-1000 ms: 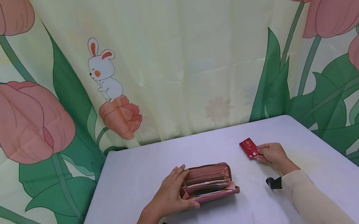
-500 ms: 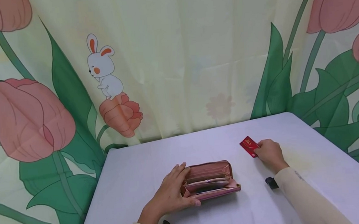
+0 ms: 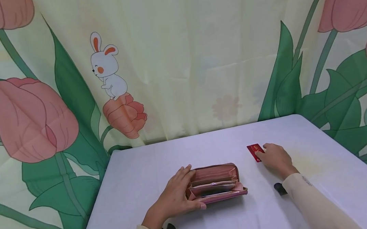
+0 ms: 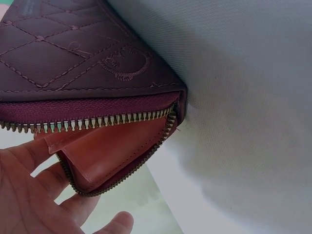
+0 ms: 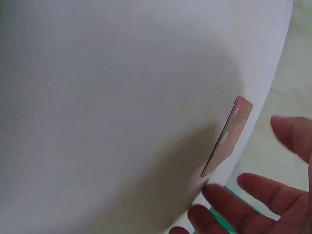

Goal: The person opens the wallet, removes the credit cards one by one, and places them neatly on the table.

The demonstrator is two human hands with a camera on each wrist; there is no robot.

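A pink zip-around wallet [image 3: 215, 183] stands unzipped on the table, its compartments facing up. My left hand [image 3: 174, 195] holds its left end, thumb along the front and fingers at the back. In the left wrist view, the wallet's dark quilted cover [image 4: 73, 53] and brass zip teeth show above the spread fingers [image 4: 51, 178]. A red card with "VIP" on it [image 3: 255, 151] lies on the table at the back right. Over its near end is my right hand [image 3: 276, 158]. The right wrist view shows loose, separated fingers [image 5: 234, 207] beside the card [image 5: 228, 139], the thumb apart from it.
A white cloth covers the table [image 3: 142, 164]. Behind it hangs a curtain [image 3: 184, 66] printed with tulips and a rabbit. Dark wrist-camera pieces [image 3: 280, 189] stick out by both sleeves.
My right hand has lowered the red card, turned it slightly, and let go of it on the table. The left hand and wallet stay in place.
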